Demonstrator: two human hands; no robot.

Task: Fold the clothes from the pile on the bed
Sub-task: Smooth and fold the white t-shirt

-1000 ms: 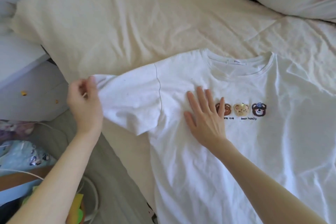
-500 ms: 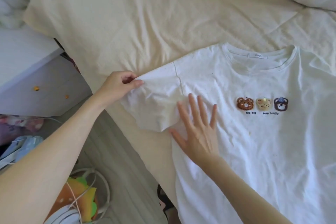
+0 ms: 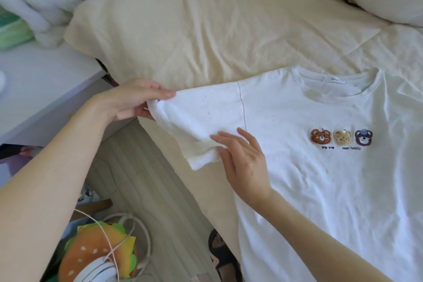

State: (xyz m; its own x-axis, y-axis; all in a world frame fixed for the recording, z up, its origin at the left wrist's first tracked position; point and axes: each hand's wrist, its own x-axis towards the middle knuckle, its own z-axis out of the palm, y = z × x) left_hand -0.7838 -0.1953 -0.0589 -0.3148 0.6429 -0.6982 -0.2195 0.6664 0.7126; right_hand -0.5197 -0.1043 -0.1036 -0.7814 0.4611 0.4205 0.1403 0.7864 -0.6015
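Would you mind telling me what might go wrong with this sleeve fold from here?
The left hand pinches only the sleeve cuff, so it may bunch rather than fold flat. The right hand rests lightly near the armpit; the white t-shirt could slide on the wrinkled sheet.

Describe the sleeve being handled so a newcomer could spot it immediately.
On the cream bed lies a white T-shirt with three bear faces. Its sleeve juts toward the bed's edge, pinched by the left hand and touched by the right hand. No other sleeve shows.
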